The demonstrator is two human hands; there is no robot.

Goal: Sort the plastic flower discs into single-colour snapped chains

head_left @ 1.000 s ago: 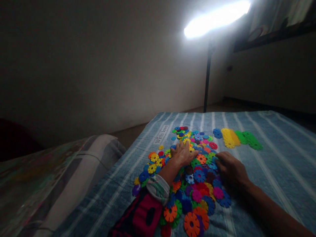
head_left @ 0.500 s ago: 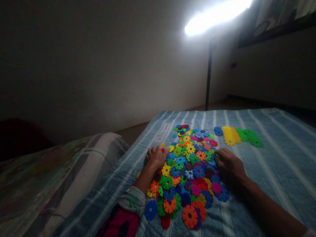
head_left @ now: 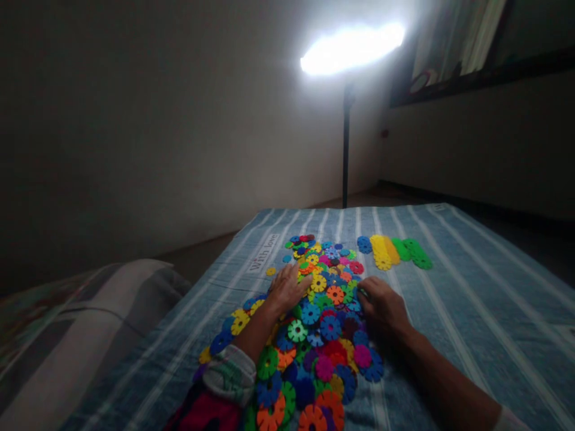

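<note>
A heap of colourful flower-shaped plastic discs (head_left: 330,327) lies on a blue striped cloth (head_left: 453,311). On the heap's upper left part rests my left hand (head_left: 288,287), palm down, its fingers stretched out over several discs. My right hand (head_left: 381,302) is at the heap's right edge with its fingers curled together. What those fingers hold, if anything, is hidden from this angle. Beyond my right hand, sorted discs lie in overlapping rows: blue discs (head_left: 364,244), yellow discs (head_left: 381,254) and green discs (head_left: 417,254).
A bright tube lamp (head_left: 353,51) on a dark stand (head_left: 345,149) rises behind the cloth. Left of the cloth is a draped, patterned fabric (head_left: 103,311). A pale wall (head_left: 179,131) stands behind, with a window (head_left: 453,48) at upper right.
The camera view has turned rightward, so the cloth and lamp appear farther left. My left hand has moved right, farther onto the heap. My right hand stays by the heap's right edge.
</note>
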